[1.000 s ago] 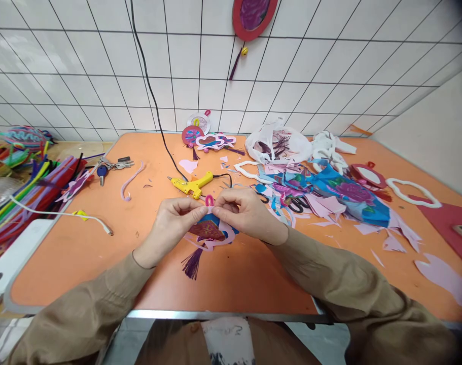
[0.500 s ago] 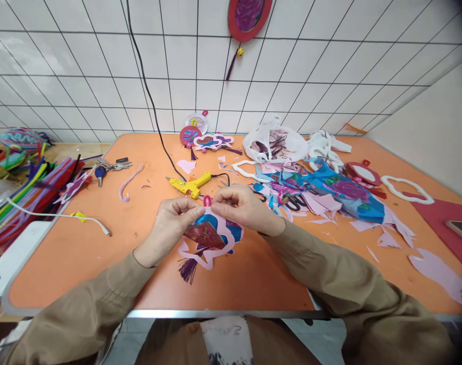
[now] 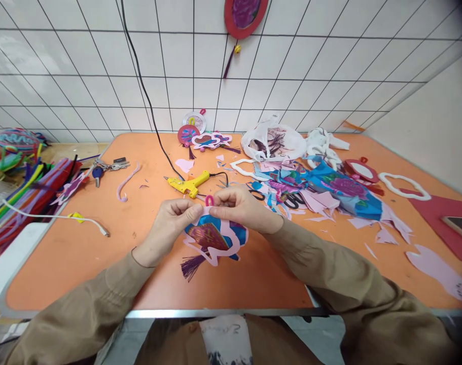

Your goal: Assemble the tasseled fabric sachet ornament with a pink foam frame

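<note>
Between both hands hangs a small craft ornament (image 3: 211,235) of blue and purple patterned fabric with a wavy pink paper frame. A pink loop (image 3: 209,201) stands at its top, and a dark purple tassel (image 3: 191,267) dangles below. My left hand (image 3: 173,223) pinches the upper left edge beside the loop. My right hand (image 3: 246,208) pinches the upper right edge, thumb and fingers closed. The fingers cover part of the top edge. Just beyond the hands lies a yellow hot glue gun (image 3: 188,183) on the orange table (image 3: 90,268).
Fabric and pink paper scraps (image 3: 320,197), black-handled scissors (image 3: 293,201) and a white plastic bag (image 3: 274,139) lie to the right. Finished-looking ornaments (image 3: 200,134) rest by the wall. Keys (image 3: 111,165), a white cable (image 3: 56,216) and colourful pipe cleaners (image 3: 36,195) are on the left.
The pink frame's lower part has swung slightly up and to the right against the fabric. Both hands keep their pinch at the top, and the whole view has shifted a little.
</note>
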Motion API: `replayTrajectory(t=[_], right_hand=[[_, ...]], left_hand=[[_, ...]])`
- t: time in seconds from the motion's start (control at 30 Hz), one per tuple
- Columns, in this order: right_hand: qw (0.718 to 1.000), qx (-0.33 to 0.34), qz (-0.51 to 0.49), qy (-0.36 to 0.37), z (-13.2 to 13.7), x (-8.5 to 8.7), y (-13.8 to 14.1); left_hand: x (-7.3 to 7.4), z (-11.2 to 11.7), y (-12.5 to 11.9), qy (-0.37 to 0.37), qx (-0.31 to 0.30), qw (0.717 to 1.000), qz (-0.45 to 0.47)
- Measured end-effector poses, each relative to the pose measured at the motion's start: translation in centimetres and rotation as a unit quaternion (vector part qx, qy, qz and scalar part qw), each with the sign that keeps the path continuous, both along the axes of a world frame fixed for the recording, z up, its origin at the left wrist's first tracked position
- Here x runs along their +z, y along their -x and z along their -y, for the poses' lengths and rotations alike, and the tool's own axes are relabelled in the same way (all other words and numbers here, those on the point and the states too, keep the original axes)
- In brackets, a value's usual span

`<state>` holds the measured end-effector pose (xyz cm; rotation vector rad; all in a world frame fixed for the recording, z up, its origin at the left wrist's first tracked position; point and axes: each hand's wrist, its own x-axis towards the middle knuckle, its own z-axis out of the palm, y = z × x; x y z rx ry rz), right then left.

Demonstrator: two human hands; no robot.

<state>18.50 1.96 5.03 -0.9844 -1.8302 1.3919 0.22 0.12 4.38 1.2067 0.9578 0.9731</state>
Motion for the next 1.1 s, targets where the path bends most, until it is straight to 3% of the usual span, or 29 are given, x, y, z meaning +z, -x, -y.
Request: replayTrajectory(t=[0.13, 0.47, 0.73, 0.9, 1.1], right_hand=[[1.000, 0.000, -0.019, 0.006, -0.06, -0.06, -0.08], [0.999, 0.000, -0.029, 0.014, -0.15, -0.57, 0.03], [0.998, -0.015, -0.036, 0.039, 0.14, -0.44, 0.31], [0.998, -0.002, -0.055, 0.044, -0.03, -0.51, 0.23], [0.999, 0.021, -0.045, -0.003, -0.48, -0.78, -0.21]], left_hand=[[-0.36, -0.14, 0.11, 0.036, -0.023, 0.999, -0.022], [-0.48, 0.12, -0.24, 0.051, -0.004, 0.999, -0.012], [-0.50, -0.11, -0.10, 0.035, -0.041, 0.996, 0.066], [-0.72, -0.16, -0.08, 0.047, -0.025, 0.998, 0.026], [-0.94, -0.25, 0.05, 0.038, 0.004, 0.999, 0.007]])
